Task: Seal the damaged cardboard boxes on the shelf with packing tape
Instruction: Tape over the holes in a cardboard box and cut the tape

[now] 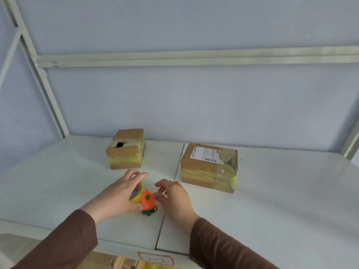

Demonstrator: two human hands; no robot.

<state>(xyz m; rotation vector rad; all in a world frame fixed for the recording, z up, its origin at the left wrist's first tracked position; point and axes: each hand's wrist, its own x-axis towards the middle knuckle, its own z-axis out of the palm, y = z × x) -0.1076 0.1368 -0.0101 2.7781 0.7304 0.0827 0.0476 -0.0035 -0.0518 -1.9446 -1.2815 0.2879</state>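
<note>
White shelf (58,181) carries, beyond the hands, a torn labelled box (209,167) and a holed box (126,149); left hand (118,195) grips the yellow tape roll (137,193), mostly hidden beneath it, right hand (174,199), fingers loosely spread, beside the orange cutter (147,202).

A pale blue-grey painted wall (194,105) backs a white metal shelving unit, its glossy white shelf boards (272,191) meeting at a dark seam. A white horizontal crossbar (194,59) spans the rear, joined to a slanting white upright post (38,74) at left under soft, even light.
</note>
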